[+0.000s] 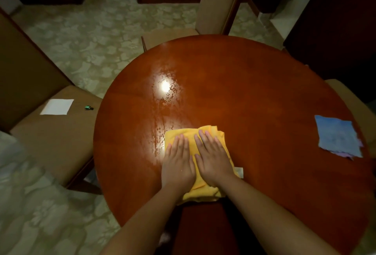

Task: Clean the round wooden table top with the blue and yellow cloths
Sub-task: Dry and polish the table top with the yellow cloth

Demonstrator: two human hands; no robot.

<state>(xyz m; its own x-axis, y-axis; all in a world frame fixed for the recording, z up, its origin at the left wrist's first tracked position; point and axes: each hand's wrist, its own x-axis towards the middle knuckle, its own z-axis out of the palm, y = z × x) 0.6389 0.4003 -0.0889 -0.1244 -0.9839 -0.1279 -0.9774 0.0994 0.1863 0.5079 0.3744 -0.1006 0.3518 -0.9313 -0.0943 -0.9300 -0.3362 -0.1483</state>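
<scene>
Cloth was the whole matter: the soft, light yellow cloth (205, 138) lay bunched near the counter's (254, 84) near edge, left hand (179, 165) and right hand (213, 161) pressing it with flat, straight fingers (201, 136). It would likely slide easily on the wet gloss and wanted palm pressure, not pinching; the blue cloth (337, 135) lay unheld by the right edge.

One head-worn view looks steeply down, close over the table top (254, 84).

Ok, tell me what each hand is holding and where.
Nothing is gripped. The left hand and right hand both press flat, fingers straight, on top of the yellow cloth. The blue cloth lies untouched.
</scene>
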